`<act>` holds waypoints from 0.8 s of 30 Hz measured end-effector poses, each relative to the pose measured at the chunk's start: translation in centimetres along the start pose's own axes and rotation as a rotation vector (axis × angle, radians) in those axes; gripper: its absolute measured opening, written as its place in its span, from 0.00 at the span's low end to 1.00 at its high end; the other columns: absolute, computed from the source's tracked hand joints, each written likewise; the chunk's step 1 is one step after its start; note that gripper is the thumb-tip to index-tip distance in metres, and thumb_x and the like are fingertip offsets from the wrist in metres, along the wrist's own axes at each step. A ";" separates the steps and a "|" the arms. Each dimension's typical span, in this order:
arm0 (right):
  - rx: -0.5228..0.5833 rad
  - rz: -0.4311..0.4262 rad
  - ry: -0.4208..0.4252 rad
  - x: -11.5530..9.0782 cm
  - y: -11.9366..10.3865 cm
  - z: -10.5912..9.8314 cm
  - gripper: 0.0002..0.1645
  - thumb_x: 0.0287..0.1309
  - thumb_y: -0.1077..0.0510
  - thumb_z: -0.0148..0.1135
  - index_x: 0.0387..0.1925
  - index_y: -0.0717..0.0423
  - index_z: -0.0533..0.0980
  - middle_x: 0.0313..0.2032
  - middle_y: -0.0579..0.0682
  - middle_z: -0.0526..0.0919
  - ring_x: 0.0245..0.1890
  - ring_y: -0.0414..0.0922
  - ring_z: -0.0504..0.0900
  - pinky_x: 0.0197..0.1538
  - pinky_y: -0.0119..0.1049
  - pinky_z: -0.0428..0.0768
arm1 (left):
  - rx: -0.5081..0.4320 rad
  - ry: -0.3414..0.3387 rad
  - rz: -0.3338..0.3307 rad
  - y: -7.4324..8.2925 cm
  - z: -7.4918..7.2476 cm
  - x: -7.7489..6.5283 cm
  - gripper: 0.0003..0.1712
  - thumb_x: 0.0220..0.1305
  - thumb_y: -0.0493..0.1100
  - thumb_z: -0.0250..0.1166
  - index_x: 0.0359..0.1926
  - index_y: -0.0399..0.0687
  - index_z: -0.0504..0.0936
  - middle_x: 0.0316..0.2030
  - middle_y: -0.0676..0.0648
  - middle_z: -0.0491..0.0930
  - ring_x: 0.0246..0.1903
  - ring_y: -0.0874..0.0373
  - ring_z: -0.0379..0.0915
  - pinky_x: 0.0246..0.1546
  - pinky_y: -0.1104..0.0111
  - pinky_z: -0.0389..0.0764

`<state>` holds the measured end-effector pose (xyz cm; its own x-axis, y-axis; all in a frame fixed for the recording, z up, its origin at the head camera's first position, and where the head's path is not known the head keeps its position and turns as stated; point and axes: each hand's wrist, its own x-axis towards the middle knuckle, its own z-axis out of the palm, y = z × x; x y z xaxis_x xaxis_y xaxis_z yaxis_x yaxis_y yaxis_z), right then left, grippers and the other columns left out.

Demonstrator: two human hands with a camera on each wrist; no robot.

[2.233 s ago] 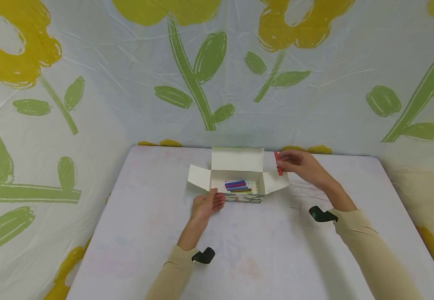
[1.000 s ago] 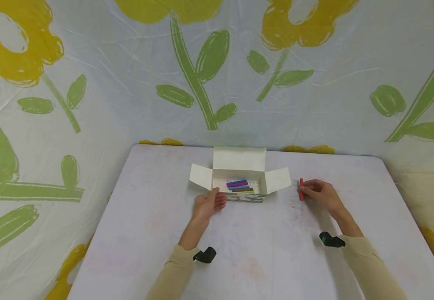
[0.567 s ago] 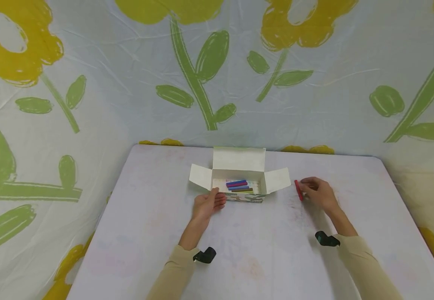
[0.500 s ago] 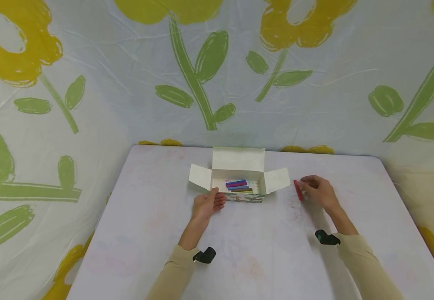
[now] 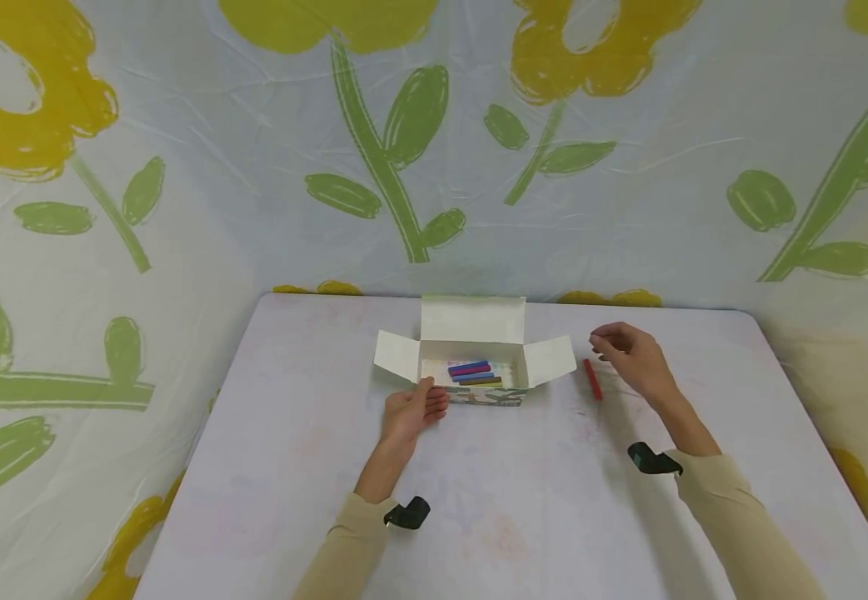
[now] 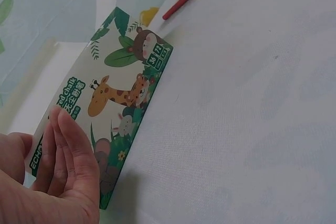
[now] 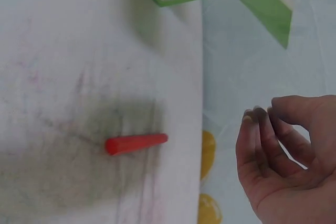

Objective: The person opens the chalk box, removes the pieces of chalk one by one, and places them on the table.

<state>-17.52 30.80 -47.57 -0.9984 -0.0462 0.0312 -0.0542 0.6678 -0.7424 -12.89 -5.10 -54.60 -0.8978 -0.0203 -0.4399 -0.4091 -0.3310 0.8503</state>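
Observation:
An open chalk box (image 5: 488, 395), printed with a giraffe and other animals in the left wrist view, stands on the table with its flaps spread. Several chalk sticks (image 5: 471, 372) in blue, purple and brown lie inside. My left hand (image 5: 406, 413) holds the box's front wall near its left corner, thumb over the rim and fingers against the printed front. To the right of the box, a red chalk stick (image 5: 593, 379) lies on the tabletop. Just above and right of it hovers my right hand (image 5: 635, 360), fingers loosely bent, nothing between thumb and fingertips.
The pale table (image 5: 524, 517) carries faint coloured smudges. Behind it hangs a flower-printed cloth (image 5: 284, 200), which continues down both sides. The box's right flap (image 5: 550, 359) sticks out towards the red chalk.
My right hand carried the red chalk from beside the right flap down to the table, let it go and rose slightly off it. My left hand stays at the box.

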 end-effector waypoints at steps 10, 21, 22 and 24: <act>0.006 -0.108 0.025 1.0 -4.1 0.1 0.20 0.76 0.52 0.58 0.55 0.65 0.78 0.47 0.63 0.85 0.44 0.58 0.84 0.41 0.14 0.75 | 0.002 0.012 0.012 -0.1 0.0 0.0 0.22 0.74 0.46 0.62 0.44 0.24 0.84 0.32 0.44 0.88 0.30 0.62 0.84 0.39 0.70 0.87; 0.062 -0.202 -0.055 2.0 -6.5 2.6 0.15 0.72 0.59 0.63 0.52 0.67 0.78 0.47 0.62 0.85 0.47 0.57 0.85 0.46 0.14 0.75 | -0.007 0.005 0.014 0.1 0.1 -0.2 0.23 0.74 0.46 0.62 0.45 0.23 0.83 0.32 0.43 0.88 0.29 0.62 0.84 0.39 0.70 0.87; 0.059 -0.210 -0.065 2.1 -6.7 2.9 0.15 0.72 0.59 0.63 0.51 0.66 0.78 0.47 0.61 0.85 0.47 0.57 0.85 0.47 0.16 0.77 | -0.008 0.005 0.017 0.1 0.1 -0.2 0.23 0.74 0.46 0.62 0.45 0.22 0.83 0.32 0.43 0.88 0.29 0.62 0.84 0.39 0.69 0.87; 0.055 -0.222 -0.084 2.2 -7.0 3.6 0.14 0.71 0.59 0.64 0.51 0.66 0.79 0.46 0.61 0.85 0.47 0.57 0.85 0.51 0.25 0.82 | -0.011 0.010 0.012 0.0 0.1 -0.2 0.23 0.74 0.46 0.62 0.45 0.23 0.83 0.32 0.44 0.87 0.29 0.62 0.84 0.39 0.70 0.87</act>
<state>-19.32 23.39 -44.68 -0.9573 -0.2509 0.1438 -0.2693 0.5928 -0.7590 -12.75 -5.02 -54.46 -0.9009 -0.0338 -0.4326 -0.3965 -0.3412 0.8523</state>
